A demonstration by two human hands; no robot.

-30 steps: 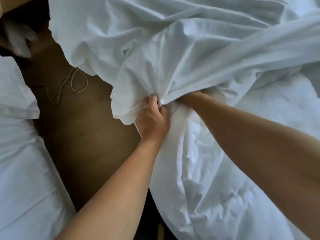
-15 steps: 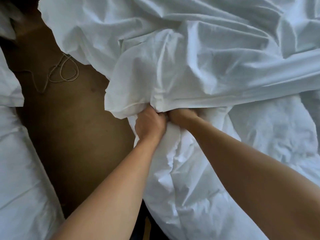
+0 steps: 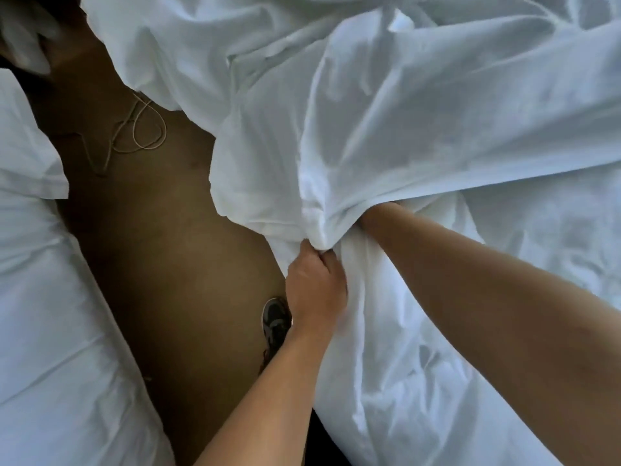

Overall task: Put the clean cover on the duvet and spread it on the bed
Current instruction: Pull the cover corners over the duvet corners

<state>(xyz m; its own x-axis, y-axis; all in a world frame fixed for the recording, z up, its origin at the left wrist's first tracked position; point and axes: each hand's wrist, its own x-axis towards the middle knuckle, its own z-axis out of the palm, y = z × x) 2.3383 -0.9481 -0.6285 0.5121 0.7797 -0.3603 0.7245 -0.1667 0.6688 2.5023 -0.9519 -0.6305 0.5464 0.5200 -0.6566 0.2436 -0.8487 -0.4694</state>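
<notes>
Two white layers fill your right side: the duvet cover (image 3: pixel 403 112) lies bunched over the crinkled duvet (image 3: pixel 420 381). Your left hand (image 3: pixel 316 284) grips a gathered fold of the cover; your right hand (image 3: pixel 374 216) is buried beneath it, its grip unseen. On the brown floor (image 3: pixel 168 264) are a looped cord (image 3: pixel 144 129) and your shoe (image 3: pixel 275 317)

Brown floor (image 3: pixel 174 264) down the middle. Thin pale cord (image 3: pixel 148 129) lying on it in loose loops towards the top left. Dark sneaker with pale trim (image 3: pixel 274 319) lower down, partly hidden. Rumpled white bedding (image 3: pixel 50 314) along the left edge.
</notes>
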